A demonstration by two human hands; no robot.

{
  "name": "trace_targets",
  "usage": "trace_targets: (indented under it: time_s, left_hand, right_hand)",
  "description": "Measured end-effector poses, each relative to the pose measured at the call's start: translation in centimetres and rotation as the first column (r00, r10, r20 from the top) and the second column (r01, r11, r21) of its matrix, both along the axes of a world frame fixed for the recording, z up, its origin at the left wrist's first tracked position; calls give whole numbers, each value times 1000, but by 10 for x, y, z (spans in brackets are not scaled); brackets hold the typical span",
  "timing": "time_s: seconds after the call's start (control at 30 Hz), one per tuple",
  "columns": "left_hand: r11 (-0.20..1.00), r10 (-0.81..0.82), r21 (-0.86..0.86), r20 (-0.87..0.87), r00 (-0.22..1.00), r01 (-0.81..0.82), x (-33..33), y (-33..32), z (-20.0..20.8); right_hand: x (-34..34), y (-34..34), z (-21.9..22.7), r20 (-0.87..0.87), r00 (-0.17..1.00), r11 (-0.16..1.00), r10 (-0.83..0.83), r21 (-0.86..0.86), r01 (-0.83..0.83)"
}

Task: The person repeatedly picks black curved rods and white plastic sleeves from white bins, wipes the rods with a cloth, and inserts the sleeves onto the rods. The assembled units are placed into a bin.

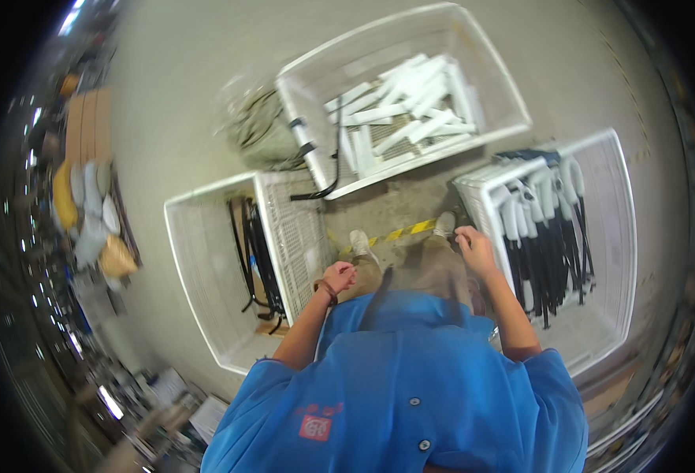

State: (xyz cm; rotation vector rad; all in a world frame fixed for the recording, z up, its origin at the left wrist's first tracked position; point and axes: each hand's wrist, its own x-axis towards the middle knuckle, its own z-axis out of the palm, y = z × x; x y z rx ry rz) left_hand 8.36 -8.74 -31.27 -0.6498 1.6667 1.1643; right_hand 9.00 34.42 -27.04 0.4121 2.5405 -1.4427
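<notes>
My left hand [340, 276], with a brown band at the wrist, is loosely curled, with nothing visible in it. It hangs in front of my body beside the wall of the left white crate [294, 244]. My right hand [473, 248] has its fingers bent together near the right white crate [473, 197], and nothing shows in them. That crate holds several black rods [548, 272] with white sleeve-like ends [533, 205]. In the left crate lie black bent rods [257, 252]. A single black bent rod [337, 150] leans across the near left corner of the far crate.
The far white crate [513, 126] contains many white tube-like pieces [418, 94]. A grey-green cloth bundle [265, 130] lies beside it. Yellow-black tape [399, 234] marks the floor by my shoes. Cardboard [87, 126] and bags [65, 197] stand at far left.
</notes>
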Motion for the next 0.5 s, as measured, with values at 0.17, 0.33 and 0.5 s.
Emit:
trace_targets:
  time_s: [0.17, 0.33, 0.5]
  left_hand:
    - [969, 223, 115, -22, 975, -219, 34, -112, -36]
    - [704, 710, 113, -92, 698, -701, 111, -218, -31]
    - [465, 882, -174, -1, 472, -868, 211, -264, 0]
  right_hand:
    - [-53, -140, 0, -31, 764, 738, 645, 286, -611]
    - [-154, -285, -64, 8, 933, 932, 361, 47, -361]
    - [-253, -359, -191, 522, 844, 865, 125, 359, -350]
